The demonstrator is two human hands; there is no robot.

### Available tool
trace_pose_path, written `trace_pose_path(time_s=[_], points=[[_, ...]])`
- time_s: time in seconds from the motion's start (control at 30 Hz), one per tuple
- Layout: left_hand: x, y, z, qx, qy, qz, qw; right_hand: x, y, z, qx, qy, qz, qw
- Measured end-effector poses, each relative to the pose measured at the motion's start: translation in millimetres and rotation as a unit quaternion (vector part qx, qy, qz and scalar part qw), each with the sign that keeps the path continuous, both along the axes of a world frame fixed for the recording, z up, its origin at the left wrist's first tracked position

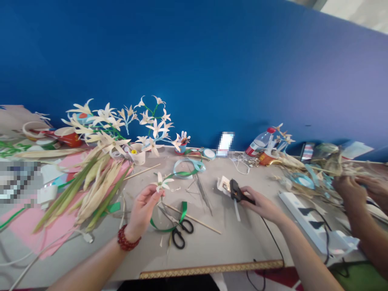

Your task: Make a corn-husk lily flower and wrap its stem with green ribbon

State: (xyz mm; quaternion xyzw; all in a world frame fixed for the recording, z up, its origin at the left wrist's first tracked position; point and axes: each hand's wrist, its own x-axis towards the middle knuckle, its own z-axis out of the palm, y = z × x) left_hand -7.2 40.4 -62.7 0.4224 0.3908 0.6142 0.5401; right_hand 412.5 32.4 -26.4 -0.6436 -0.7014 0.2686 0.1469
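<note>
A small white craft flower [162, 182] with pointed petals is pinched between the thumb and fingers of my left hand [148, 204], a little above the table. My right hand [257, 201] grips a black hot glue gun [236, 192], from whose rear a pale glue stick pokes out. The gun's nozzle end is over a small whitish piece [223, 184], and whether they touch I cannot tell. Below my left hand lie black-handled scissors [179, 234], with a loop of green ribbon [184, 210] around their blades. A thin wooden stick [200, 221] runs beside them.
Corn husks [97, 186] lie on pink paper [26, 228] at left. Finished flowers [156, 127] stand in cups behind. Thin wires [202, 192] lie mid-table. A power strip [303, 218], a bottle [260, 141] and another person's hands [351, 192] are at right. The gun's cord [274, 238] hangs over the front edge.
</note>
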Motion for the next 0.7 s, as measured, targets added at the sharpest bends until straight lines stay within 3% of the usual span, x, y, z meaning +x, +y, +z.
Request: trace_pose_path(time_s=[0.17,0.3,0.5,0.6,0.7], points=[[2,-1,-2.9,0.016,0.010,-0.013,1.000,11,3,-10.7,0.048,0.137,-0.080,0.986],[3,-2,-5.2,0.001,0.019,-0.013,1.000,16,1,-17.3,0.064,0.297,-0.137,0.943],[4,-3,-0.3,-0.019,0.023,-0.023,0.999,-9,-5,8.9,0.142,0.399,-0.163,0.891],[5,-3,1.7,-0.024,0.008,-0.030,0.999,-38,-10,21.4,0.132,0.407,-0.121,0.896],[8,-2,1.8,-0.045,-0.014,-0.033,0.998,-79,-18,18.1,0.078,0.373,-0.012,0.924]])
